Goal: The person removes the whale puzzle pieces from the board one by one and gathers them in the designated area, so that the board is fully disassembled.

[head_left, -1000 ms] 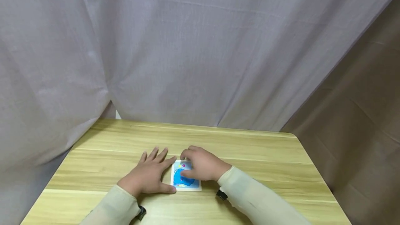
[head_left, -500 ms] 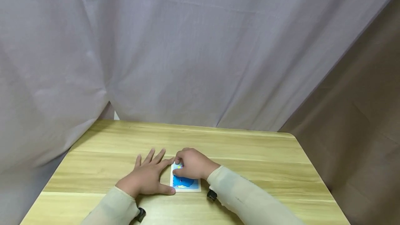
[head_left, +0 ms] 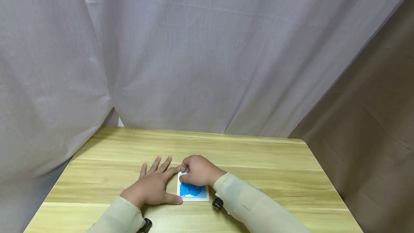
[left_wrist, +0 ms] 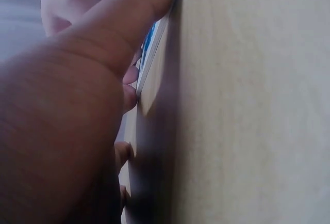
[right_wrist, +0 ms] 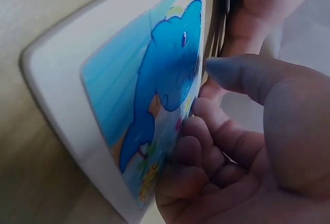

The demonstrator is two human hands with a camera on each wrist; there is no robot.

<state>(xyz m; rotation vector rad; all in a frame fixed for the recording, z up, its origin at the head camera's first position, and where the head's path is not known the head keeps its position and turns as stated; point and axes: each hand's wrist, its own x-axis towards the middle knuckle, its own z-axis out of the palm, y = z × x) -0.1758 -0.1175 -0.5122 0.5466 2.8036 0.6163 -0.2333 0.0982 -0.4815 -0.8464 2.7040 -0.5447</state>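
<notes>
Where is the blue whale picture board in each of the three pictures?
Head view: the whale board lies flat on the table, low centre, between both hands.
Left wrist view: only its thin edge shows, beside the left thumb.
Right wrist view: it fills the left and middle, whale clearly seen.
Shared landmark: the wooden table.

Long beige sleeves (head_left: 252, 208), black wrist cameras (head_left: 217, 203)
</notes>
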